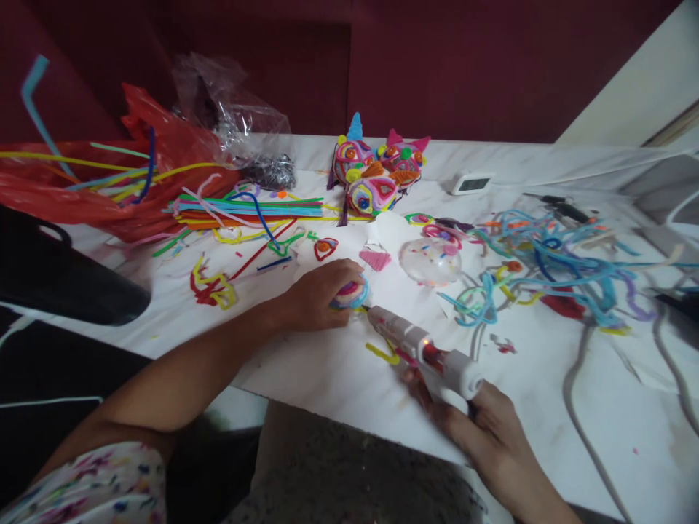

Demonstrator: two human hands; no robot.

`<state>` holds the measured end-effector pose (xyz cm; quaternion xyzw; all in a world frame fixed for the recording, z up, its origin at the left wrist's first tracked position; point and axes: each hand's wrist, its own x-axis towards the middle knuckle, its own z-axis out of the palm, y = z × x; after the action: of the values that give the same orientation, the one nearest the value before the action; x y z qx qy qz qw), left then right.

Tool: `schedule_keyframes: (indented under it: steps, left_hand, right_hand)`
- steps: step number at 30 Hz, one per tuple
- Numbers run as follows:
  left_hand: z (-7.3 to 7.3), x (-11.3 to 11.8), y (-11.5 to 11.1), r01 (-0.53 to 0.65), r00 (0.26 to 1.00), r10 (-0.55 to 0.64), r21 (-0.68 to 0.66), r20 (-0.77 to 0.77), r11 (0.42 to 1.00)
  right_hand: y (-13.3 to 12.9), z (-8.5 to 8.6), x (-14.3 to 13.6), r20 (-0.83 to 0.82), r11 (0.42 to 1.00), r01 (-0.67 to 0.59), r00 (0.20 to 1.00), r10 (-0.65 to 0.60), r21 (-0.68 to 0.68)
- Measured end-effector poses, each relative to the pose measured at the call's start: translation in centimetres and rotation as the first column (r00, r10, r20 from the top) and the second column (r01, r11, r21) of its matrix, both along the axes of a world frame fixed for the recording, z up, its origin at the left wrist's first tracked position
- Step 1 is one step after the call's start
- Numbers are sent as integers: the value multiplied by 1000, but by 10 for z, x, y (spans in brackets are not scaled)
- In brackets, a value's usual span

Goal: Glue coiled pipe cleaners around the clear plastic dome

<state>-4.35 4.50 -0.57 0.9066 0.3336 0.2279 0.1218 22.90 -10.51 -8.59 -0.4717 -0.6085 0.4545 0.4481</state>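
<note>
My left hand (320, 295) rests on the white table (338, 378) and presses down on a small coiled pipe-cleaner piece (352, 293) in blue, pink and yellow. A white glue gun (423, 348) is gripped in my right hand (480, 429), and its nozzle points at the edge of that coiled piece, close to touching it. A short yellow pipe-cleaner scrap (383, 354) lies under the gun's barrel. Just beyond the piece sits a clear plastic ball (430, 260) with coloured bits inside.
A finished pipe-cleaner figure (376, 171) stands at the back. Straight pipe cleaners (251, 209) lie by a red plastic bag (125, 175) on the left. Tangled blue pipe cleaners (557, 269) spread to the right, with grey cords (579, 393), a small white digital display (472, 183) and a black object (65, 280).
</note>
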Motion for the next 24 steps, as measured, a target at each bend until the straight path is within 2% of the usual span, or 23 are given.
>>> schedule_keyframes:
  steps: [5, 12, 15, 24]
  left_hand:
    - [0, 0, 1, 9, 1000, -9, -8, -7, 1000]
    - [-1, -1, 1, 5, 1000, -5, 4, -5, 1000]
    - [-2, -2, 1, -6, 1000, 6, -6, -14, 1000]
    - [-3, -3, 2, -11, 1000, 10, -29, -14, 1000]
  right_hand:
    - [-2, -4, 1, 45, 1000, 3, 999, -4, 15]
    - [11, 26, -8, 49, 1000, 23, 999, -24, 10]
    - [15, 33, -10, 33, 999, 34, 999, -35, 18]
    - [12, 34, -13, 8, 1000, 8, 1000, -9, 25]
